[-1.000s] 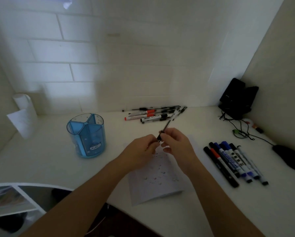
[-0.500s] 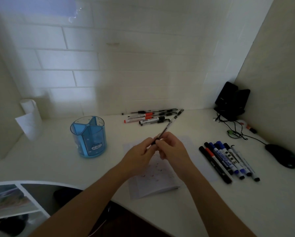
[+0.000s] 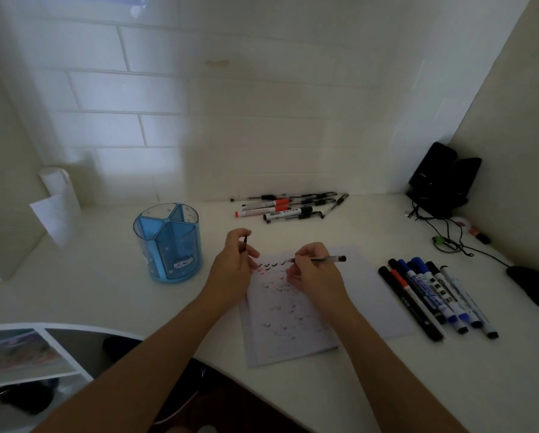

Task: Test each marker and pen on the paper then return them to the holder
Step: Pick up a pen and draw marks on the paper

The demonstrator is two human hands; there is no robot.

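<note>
- Pen (image 3: 319, 259): near level, long axis L–R over the top of the paper (image 3: 355, 301). Tip points left and touches the sheet by the last black tick; blunt black end sticks out to the right past the knuckles.
- R hand (image 3: 315, 275): fingers curled round the barrel close to the tip, gripping it as for writing. Heel of the hand rests on the paper.
- L hand (image 3: 234, 267): at the paper's upper-left corner, thumb & fingers pinching a small dark cap (image 3: 245, 244), which stands roughly upright.
- Paper: white sheet flat on the table (image 3: 106, 282) between the two forearms. Rows of small ticks: black in the top row, reddish below, fainter lower down.
- Table: white, w/ a curved front edge.
- Holder (image 3: 168, 242): blue, see-through, round, split into compartments. Stands left of the L hand, apart from the paper.
- Markers (image 3: 433, 295): side by side just right of the paper, w/ black, red & blue parts.
- Loose pens (image 3: 290, 207): at the back by the wall, lying roughly L–R.
- Room: dim. White tiled wall behind, plain wall at right.
- Also there: paper roll (image 3: 59, 198) far left, black device (image 3: 443, 179) w/ cables in the right corner, dark mouse (image 3: 533, 285) at the right edge.
- Pen's look: slim, thin barrel, black end plug; finer detail too small to tell.
</note>
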